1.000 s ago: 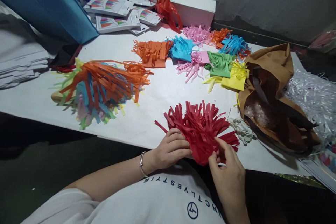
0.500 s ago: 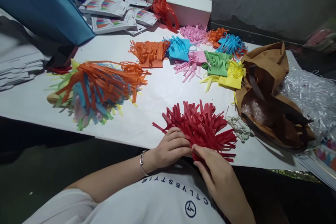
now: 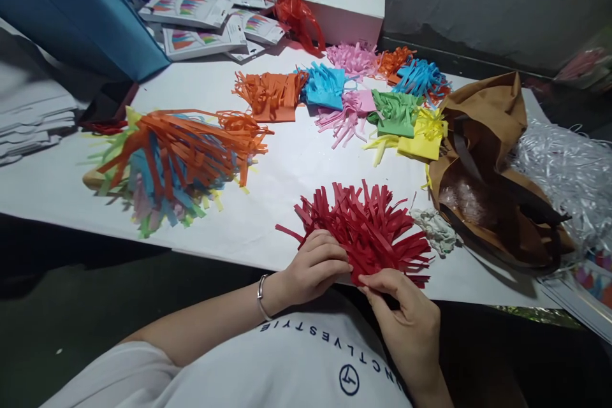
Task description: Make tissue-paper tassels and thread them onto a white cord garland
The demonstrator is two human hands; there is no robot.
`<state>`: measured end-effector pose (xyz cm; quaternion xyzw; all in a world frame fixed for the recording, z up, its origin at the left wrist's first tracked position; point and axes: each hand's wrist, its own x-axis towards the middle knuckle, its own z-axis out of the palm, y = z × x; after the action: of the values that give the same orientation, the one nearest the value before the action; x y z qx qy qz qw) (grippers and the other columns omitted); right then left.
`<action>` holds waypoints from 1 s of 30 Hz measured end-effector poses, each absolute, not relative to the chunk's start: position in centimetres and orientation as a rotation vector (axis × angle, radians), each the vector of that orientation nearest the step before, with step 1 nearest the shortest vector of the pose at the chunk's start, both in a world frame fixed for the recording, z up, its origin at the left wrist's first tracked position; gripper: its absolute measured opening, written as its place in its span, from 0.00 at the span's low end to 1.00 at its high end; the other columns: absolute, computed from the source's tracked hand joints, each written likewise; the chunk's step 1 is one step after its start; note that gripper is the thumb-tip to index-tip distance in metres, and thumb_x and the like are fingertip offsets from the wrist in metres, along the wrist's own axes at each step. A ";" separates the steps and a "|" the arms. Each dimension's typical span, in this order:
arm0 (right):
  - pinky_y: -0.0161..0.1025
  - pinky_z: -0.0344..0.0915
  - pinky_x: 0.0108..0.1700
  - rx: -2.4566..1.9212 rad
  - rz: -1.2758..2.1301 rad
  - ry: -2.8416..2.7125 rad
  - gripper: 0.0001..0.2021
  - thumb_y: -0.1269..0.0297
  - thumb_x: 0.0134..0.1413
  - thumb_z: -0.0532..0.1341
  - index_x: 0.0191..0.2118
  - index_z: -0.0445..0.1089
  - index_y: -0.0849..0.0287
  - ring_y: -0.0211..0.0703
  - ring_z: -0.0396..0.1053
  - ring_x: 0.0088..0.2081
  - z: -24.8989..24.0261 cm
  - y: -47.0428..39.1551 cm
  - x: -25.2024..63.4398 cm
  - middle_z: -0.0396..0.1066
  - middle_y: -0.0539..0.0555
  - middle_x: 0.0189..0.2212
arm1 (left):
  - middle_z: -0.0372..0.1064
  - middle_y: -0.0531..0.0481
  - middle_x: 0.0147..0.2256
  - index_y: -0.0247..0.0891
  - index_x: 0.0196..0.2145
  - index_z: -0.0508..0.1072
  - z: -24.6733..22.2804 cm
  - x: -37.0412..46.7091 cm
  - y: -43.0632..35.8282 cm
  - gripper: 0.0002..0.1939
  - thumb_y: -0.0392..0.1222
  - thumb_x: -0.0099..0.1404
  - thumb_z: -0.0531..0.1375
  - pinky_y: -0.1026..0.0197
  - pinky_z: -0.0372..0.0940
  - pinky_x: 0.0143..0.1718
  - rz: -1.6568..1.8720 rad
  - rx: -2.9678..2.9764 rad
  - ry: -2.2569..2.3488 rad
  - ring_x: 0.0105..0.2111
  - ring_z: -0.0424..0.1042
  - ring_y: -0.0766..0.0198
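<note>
Red fringed tissue paper (image 3: 363,223) lies at the table's front edge, its cut strips fanning away from me. My left hand (image 3: 315,264), with a bangle at its wrist, rests over the near left part of the paper, fingers bent and closed on its edge. Close by on the right, my right hand (image 3: 399,306) pinches the paper's near edge between thumb and forefinger. Just right of the fringe sits a crumpled whitish-green wad (image 3: 437,229).
Orange and mixed tassels (image 3: 186,146) lie at left. Folded fringed bundles, one green (image 3: 396,113), sit at centre back. A brown bag (image 3: 482,204) stands right. Flat printed boxes (image 3: 205,38), a white box (image 3: 344,9) and a red plastic bag (image 3: 294,6) line the back.
My right hand has shifted slightly and its thumb and forefinger now pinch farther right along the red paper's near edge. The left hand stays almost in place.
</note>
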<state>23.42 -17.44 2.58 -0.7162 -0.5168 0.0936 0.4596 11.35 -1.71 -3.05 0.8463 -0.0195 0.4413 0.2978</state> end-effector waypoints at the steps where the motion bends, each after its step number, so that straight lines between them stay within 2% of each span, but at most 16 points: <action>1: 0.31 0.70 0.41 -1.761 0.218 -1.254 0.06 0.75 0.59 0.63 0.37 0.72 0.55 0.35 0.73 0.35 2.5 -17.5 23.3 0.74 0.47 0.32 | 0.74 0.45 0.35 0.36 0.41 0.71 -3.1 11.3 -1.7 0.05 0.34 0.70 0.55 0.51 0.66 0.45 1.173 2.250 -0.050 0.38 0.69 0.60; 11: 0.31 0.70 0.40 -1.784 0.150 -1.184 0.05 0.73 0.58 0.64 0.37 0.70 0.55 0.35 0.73 0.34 2.4 -17.6 22.7 0.74 0.47 0.32 | 0.73 0.45 0.34 0.36 0.41 0.71 -3.2 11.3 -1.6 0.05 0.32 0.69 0.57 0.51 0.66 0.45 1.184 2.240 -0.033 0.38 0.69 0.60; 17: 0.33 0.71 0.42 -1.780 -0.079 -1.204 0.08 0.75 0.56 0.65 0.36 0.66 0.56 0.37 0.72 0.36 1.3 -17.6 22.8 0.70 0.47 0.29 | 0.74 0.45 0.36 0.37 0.41 0.70 -3.1 11.4 -1.6 0.04 0.33 0.68 0.57 0.50 0.64 0.47 1.160 2.268 -0.038 0.37 0.69 0.60; 24: 0.35 0.72 0.41 -1.715 -0.060 -1.328 0.11 0.77 0.58 0.62 0.44 0.67 0.57 0.37 0.72 0.34 1.7 -17.1 23.3 0.70 0.49 0.31 | 0.75 0.47 0.35 0.38 0.40 0.69 -2.2 11.4 -1.4 0.05 0.34 0.70 0.55 0.50 0.59 0.49 1.082 2.356 -0.070 0.38 0.67 0.60; 30: 0.39 0.73 0.41 -1.718 -0.010 -1.342 0.13 0.77 0.58 0.61 0.46 0.67 0.55 0.39 0.71 0.34 1.8 -17.1 23.5 0.70 0.49 0.31 | 0.75 0.49 0.33 0.39 0.39 0.68 -0.8 11.6 -1.4 0.02 0.39 0.69 0.58 0.51 0.57 0.50 0.916 2.375 -0.056 0.35 0.67 0.62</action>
<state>23.55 -17.09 1.85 -0.6987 -0.5457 -0.0039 0.4625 11.60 -1.38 -0.77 0.8918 -0.0211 0.3439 0.2933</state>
